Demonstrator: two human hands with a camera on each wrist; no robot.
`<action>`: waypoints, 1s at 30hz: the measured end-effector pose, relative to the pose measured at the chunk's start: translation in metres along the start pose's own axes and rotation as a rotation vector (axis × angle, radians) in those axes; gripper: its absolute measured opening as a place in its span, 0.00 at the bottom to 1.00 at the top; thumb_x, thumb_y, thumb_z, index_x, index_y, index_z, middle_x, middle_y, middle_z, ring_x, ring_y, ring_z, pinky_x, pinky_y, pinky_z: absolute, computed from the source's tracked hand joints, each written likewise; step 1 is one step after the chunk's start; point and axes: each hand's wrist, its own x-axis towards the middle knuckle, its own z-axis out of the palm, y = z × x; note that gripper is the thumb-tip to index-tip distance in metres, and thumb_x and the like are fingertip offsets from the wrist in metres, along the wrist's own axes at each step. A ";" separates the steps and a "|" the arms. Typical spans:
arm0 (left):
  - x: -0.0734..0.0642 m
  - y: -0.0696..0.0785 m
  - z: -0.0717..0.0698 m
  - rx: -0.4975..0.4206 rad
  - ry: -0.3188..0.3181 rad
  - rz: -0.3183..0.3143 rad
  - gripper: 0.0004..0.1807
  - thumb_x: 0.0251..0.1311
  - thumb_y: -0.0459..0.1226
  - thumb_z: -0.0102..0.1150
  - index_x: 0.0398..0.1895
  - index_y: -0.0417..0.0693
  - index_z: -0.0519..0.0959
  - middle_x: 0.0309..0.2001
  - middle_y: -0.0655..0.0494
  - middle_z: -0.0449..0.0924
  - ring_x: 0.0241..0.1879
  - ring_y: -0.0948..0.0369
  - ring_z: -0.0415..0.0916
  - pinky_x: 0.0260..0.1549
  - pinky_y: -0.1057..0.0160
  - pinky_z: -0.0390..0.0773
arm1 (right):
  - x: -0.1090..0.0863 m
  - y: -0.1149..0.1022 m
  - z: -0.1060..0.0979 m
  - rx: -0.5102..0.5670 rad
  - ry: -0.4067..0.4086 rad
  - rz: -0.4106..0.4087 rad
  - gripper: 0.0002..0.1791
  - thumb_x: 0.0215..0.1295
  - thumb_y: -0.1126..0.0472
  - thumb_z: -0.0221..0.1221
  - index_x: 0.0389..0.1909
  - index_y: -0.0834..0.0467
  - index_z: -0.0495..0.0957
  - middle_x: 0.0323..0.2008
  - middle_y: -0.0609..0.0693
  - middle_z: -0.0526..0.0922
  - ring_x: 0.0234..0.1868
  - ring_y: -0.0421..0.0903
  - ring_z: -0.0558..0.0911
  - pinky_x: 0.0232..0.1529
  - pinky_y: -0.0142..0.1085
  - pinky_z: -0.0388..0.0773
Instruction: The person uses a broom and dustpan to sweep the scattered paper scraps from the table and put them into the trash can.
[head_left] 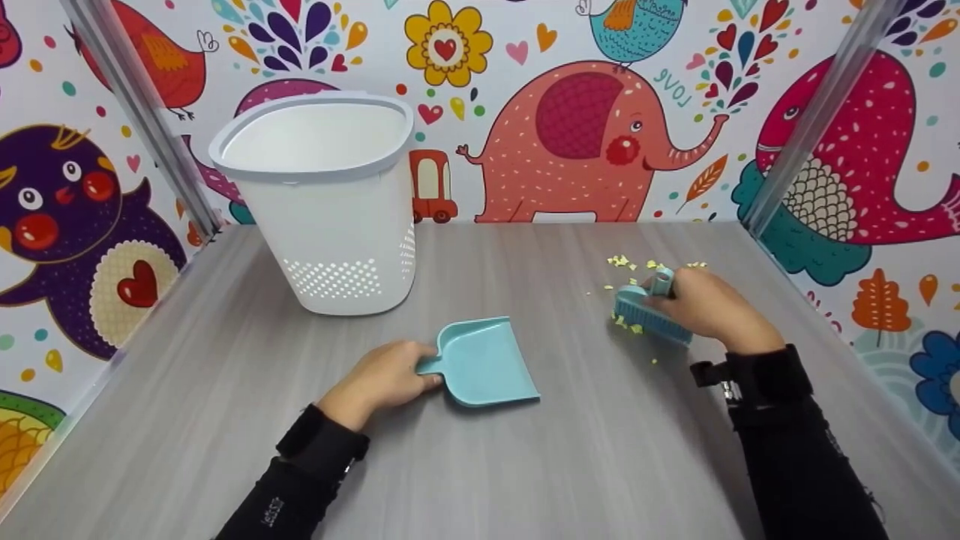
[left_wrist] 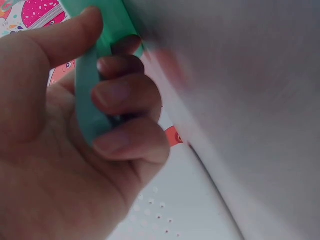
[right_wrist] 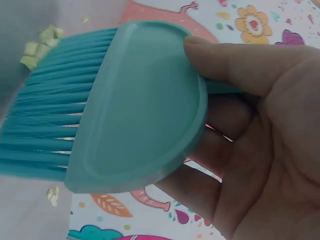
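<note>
Tabletop (head_left: 585, 465): left hand (head_left: 386, 375) curled round dustpan (head_left: 484, 364), tightness unclear.

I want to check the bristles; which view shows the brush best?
The right wrist view: the brush is large and close, its bristles distinct. The head view shows it smaller, partly covered by the right hand; the left wrist view lacks it.

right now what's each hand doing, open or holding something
Left hand: closed, holding the dustpan by its handle.
Right hand: closed, holding the brush.
</note>
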 end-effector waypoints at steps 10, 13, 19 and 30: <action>-0.001 0.000 -0.003 0.036 0.001 0.014 0.13 0.59 0.46 0.67 0.41 0.50 0.83 0.27 0.61 0.68 0.33 0.60 0.67 0.35 0.57 0.68 | 0.009 0.014 0.005 -0.047 0.285 0.074 0.12 0.70 0.59 0.57 0.45 0.65 0.80 0.39 0.66 0.80 0.37 0.60 0.77 0.39 0.57 0.73; -0.003 0.002 -0.004 0.040 0.006 0.030 0.10 0.59 0.46 0.67 0.33 0.52 0.79 0.24 0.62 0.62 0.31 0.60 0.65 0.32 0.58 0.64 | 0.016 0.028 0.017 -0.094 0.363 0.082 0.08 0.67 0.62 0.58 0.35 0.65 0.76 0.34 0.66 0.80 0.35 0.62 0.77 0.36 0.56 0.70; -0.003 0.001 -0.001 0.035 0.014 0.040 0.09 0.59 0.46 0.67 0.34 0.54 0.78 0.24 0.62 0.63 0.31 0.60 0.66 0.32 0.58 0.64 | 0.028 0.039 0.036 -0.118 0.375 0.075 0.08 0.66 0.65 0.59 0.41 0.66 0.79 0.37 0.65 0.81 0.38 0.62 0.78 0.40 0.57 0.72; -0.001 -0.001 0.001 0.037 0.018 0.052 0.09 0.59 0.46 0.67 0.34 0.54 0.79 0.24 0.62 0.64 0.30 0.60 0.66 0.32 0.58 0.65 | 0.034 0.025 0.052 -0.066 0.327 -0.082 0.16 0.67 0.65 0.61 0.54 0.62 0.80 0.49 0.62 0.83 0.50 0.61 0.81 0.52 0.57 0.73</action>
